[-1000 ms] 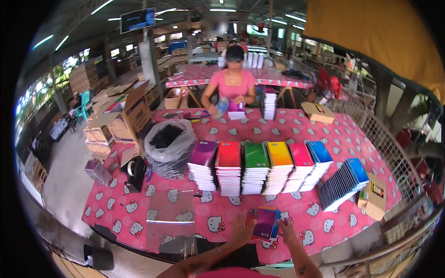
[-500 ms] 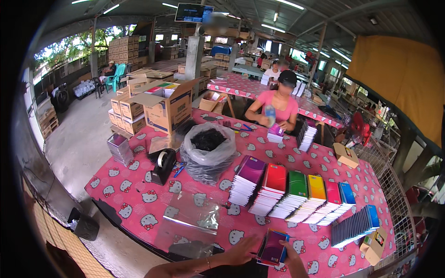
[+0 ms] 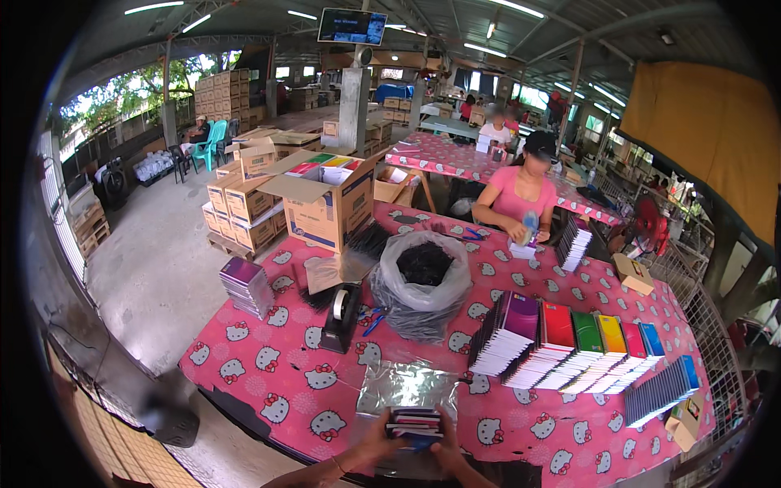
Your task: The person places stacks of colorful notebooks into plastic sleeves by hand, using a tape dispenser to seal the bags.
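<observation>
A small stack of spiral notebooks (image 3: 416,424) is gripped between my two hands, its edges facing up and away from me. My left hand (image 3: 379,439) is closed on the left side of the stack, and my right hand (image 3: 446,446) on the right side. Under and beyond the stack, a clear plastic bag (image 3: 407,381) lies flat on the table, shiny with glare. Farther right stand leaning rows of notebooks with purple (image 3: 518,315), red (image 3: 558,325), green (image 3: 587,332), yellow (image 3: 612,333), pink and blue covers.
A plastic sack of black coils (image 3: 423,305) stands beyond the bag, beside a black tape dispenser (image 3: 340,319). Wrapped notebooks (image 3: 246,286) sit at left, before an open carton (image 3: 313,215). Across the pink table (image 3: 285,370), a co-worker in pink (image 3: 521,191) handles notebooks.
Both hands have moved left relative to the table, bringing the notebooks over the clear bag. My left hand, beside the notebooks before, now grips them too. The view has turned left.
</observation>
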The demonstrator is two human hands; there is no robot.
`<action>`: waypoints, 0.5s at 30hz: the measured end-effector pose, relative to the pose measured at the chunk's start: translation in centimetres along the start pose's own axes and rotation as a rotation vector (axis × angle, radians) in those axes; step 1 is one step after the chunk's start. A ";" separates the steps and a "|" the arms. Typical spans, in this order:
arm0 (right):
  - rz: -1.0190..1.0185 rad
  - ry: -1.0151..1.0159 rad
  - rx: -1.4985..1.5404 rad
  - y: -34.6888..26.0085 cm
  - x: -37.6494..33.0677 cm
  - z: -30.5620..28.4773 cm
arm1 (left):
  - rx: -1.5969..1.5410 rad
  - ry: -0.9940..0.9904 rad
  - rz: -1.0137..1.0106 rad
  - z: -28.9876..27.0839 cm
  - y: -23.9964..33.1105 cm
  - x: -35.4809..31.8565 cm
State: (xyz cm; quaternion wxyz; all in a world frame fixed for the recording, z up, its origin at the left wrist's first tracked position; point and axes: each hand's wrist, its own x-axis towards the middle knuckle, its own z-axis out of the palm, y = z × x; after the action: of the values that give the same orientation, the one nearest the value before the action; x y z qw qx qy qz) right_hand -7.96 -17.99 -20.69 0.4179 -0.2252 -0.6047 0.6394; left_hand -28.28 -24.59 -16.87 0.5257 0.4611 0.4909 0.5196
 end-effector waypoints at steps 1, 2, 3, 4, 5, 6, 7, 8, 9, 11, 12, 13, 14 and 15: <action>-0.003 0.049 -0.047 0.9 0.0 1.6 | -0.074 -0.002 0.005 -1.0 -1.9 0.0; -0.012 0.100 -0.096 1.5 0.3 2.9 | -0.146 -0.007 0.015 -1.7 -3.3 0.3; 0.124 0.157 -0.095 1.8 0.5 4.0 | -0.072 -0.017 0.073 -2.1 -4.3 0.2; 0.119 0.180 -0.119 1.2 0.5 4.9 | 0.000 -0.022 0.132 -2.2 -5.0 0.1; 0.114 0.200 -0.143 0.5 0.2 5.8 | 0.071 -0.026 0.192 -2.4 -5.6 0.0; 0.102 0.234 -0.176 -0.2 0.3 5.9 | 0.038 -0.065 0.184 -2.3 -5.0 0.3; 0.061 0.219 -0.166 -0.4 0.4 5.8 | 0.004 -0.098 0.164 -2.1 -3.7 -0.2; 0.021 0.204 -0.156 -0.4 0.5 5.3 | -0.031 -0.129 0.144 -2.0 -2.9 -0.5; -0.019 0.187 -0.139 -0.3 0.4 5.0 | 0.108 -0.155 0.097 -2.3 -2.9 -0.5; 0.035 0.178 -0.237 0.6 -0.4 4.6 | 0.383 -0.210 0.003 -2.8 -3.6 -0.2; 0.056 0.169 -0.286 0.6 -0.4 4.7 | 0.358 -0.205 0.033 -3.0 -3.7 -0.2; 0.071 0.162 -0.279 0.6 -0.3 4.8 | 0.334 -0.201 0.062 -3.1 -3.8 -0.2; 0.087 0.155 -0.271 0.6 -0.2 4.7 | 0.310 -0.197 0.091 -3.2 -3.8 -0.2; 0.109 0.152 -0.263 0.6 -0.5 4.8 | 0.475 -0.228 0.106 -3.8 -3.4 -0.4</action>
State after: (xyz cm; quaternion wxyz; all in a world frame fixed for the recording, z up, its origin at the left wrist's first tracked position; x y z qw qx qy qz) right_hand -11.65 -21.11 -20.58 0.3941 -0.3584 -0.6367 0.5575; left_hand -31.76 -25.19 -20.62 0.4267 0.6522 0.5118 0.3615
